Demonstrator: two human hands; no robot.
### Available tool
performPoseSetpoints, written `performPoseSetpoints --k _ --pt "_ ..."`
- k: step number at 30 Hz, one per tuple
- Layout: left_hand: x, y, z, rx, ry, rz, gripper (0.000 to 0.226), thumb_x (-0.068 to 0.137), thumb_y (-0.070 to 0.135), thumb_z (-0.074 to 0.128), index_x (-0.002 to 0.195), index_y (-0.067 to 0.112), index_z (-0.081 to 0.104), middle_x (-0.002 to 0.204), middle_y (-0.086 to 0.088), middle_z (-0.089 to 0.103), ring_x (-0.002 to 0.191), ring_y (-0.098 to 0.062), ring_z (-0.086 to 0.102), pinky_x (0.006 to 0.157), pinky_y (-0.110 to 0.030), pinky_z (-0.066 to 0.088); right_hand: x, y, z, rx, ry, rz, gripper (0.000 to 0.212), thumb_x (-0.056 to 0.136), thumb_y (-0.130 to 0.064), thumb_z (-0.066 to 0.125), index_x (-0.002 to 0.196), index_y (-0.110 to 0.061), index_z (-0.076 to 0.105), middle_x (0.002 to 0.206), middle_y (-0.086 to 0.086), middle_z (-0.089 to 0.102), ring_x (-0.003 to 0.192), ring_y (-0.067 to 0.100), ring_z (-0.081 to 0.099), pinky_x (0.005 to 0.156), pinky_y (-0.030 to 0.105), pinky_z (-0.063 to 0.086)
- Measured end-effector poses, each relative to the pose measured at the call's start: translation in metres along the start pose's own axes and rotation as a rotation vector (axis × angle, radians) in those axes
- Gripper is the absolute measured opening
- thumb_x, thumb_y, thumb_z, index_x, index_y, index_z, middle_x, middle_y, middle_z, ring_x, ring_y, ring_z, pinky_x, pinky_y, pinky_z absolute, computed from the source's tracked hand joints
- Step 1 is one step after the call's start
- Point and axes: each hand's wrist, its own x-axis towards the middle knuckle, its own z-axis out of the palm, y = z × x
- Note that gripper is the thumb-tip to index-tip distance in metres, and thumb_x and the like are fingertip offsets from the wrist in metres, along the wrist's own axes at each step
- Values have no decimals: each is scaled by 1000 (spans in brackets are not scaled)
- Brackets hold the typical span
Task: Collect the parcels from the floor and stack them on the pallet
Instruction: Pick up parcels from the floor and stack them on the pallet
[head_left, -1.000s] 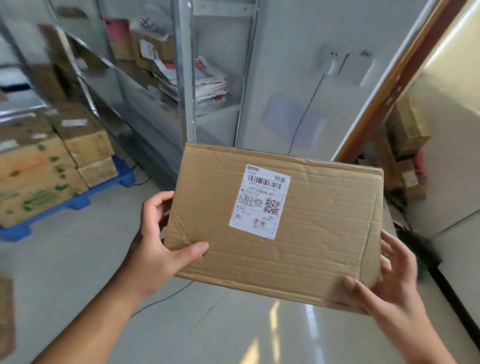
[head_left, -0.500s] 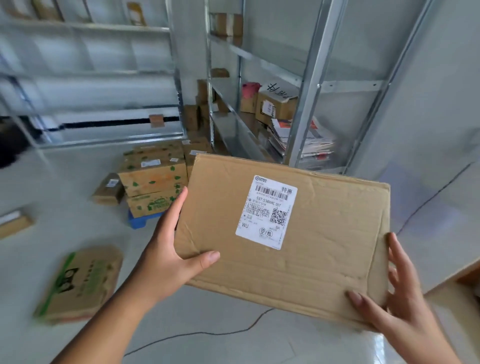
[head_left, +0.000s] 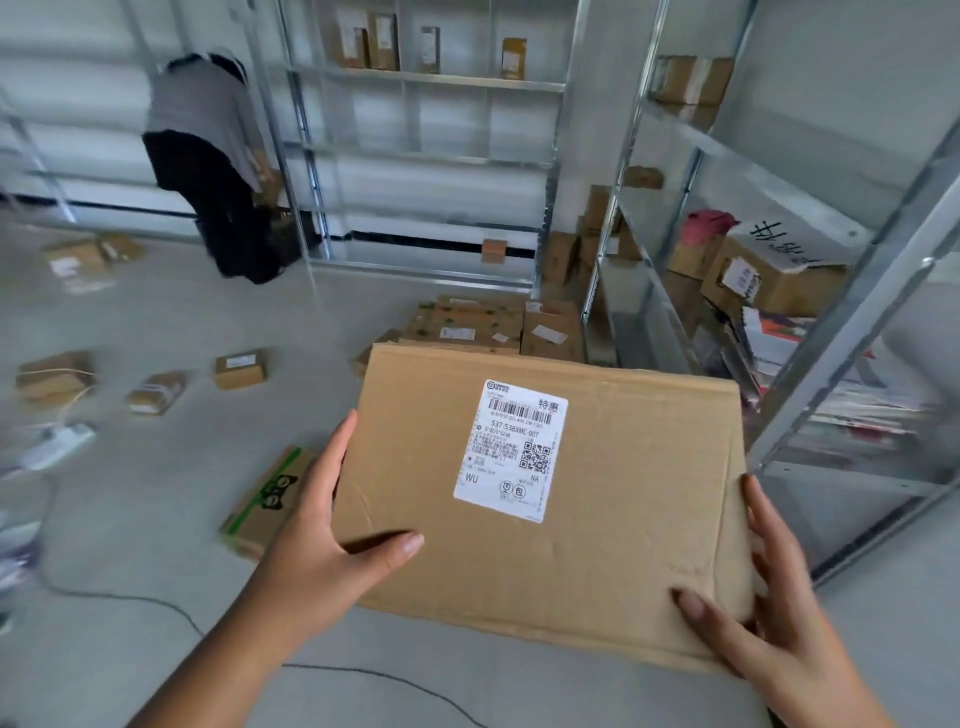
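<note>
Grey floor (head_left: 156, 322) strewn with small parcels (head_left: 240, 370). Held above it, a flat, creased brown box (head_left: 597, 545) with a white label (head_left: 511, 449), left hand (head_left: 311, 561) and right hand (head_left: 769, 613) gripping its sides.

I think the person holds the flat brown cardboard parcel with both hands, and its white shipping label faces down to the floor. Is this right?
Not quite. The head view shows the white shipping label on the upper face of the flat brown cardboard parcel, facing the camera, not the floor. The rest holds: the left hand and the right hand grip its two ends.
</note>
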Motion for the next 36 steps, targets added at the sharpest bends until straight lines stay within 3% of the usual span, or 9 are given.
performPoseSetpoints --k 5,9,13,16,23,28,31,36 --pt "57 -30 -18 -24 44 -17 118 57 61 89 152 74 20 155 39 42 144 7 44 121 -45 40 65 1 37 -5 -20 30 111 67 -23 89 152 -63 30 150 -26 47 141 1 47 97 13 50" --pt "111 -48 -33 -48 34 -46 118 57 62 89 152 73 20 156 39 42 145 5 44 121 -48 40 114 -5 62 -39 -13 38 111 65 -22 89 150 -65 33 145 -20 51 139 5 50 100 16 50" --pt "165 -61 -43 -38 -10 -64 119 57 66 89 153 73 18 156 34 45 142 -3 51 109 -50 50 155 -7 78 -69 5 45 110 64 -25 90 149 -65 34 143 -21 52 135 3 51 96 14 51" --pt "203 -68 -46 -60 -54 -52 119 59 63 90 155 69 20 158 31 45 145 2 46 122 -48 40 179 -1 86 -90 12 75 111 63 -30 91 150 -65 33 143 -24 51 134 2 52 95 13 51" --pt "285 -92 -37 -13 -87 -61 119 60 66 89 153 73 15 161 36 36 149 3 39 124 -49 37 258 30 99 -121 16 81 109 63 -27 89 148 -65 32 141 -34 50 135 -3 50 94 6 48" --pt "361 -104 -26 -21 -57 -85 118 61 55 91 153 72 20 159 29 43 146 1 44 124 -46 37 346 57 109 -107 26 74 107 62 -31 88 144 -70 31 133 -44 49 128 -15 48 87 0 45" --pt "415 -105 -24 10 -32 -109 117 70 36 97 157 62 23 159 21 44 144 -3 47 122 -46 40 409 70 112 -83 2 91 106 63 -36 88 144 -71 31 138 -42 47 128 -17 47 85 0 46" --pt "511 -109 -26 109 3 -101 121 78 28 94 165 49 14 160 13 40 143 -15 45 120 -51 41 517 95 124 -63 -80 91 108 68 -42 88 153 -64 26 146 -36 42 137 -12 43 95 9 49"
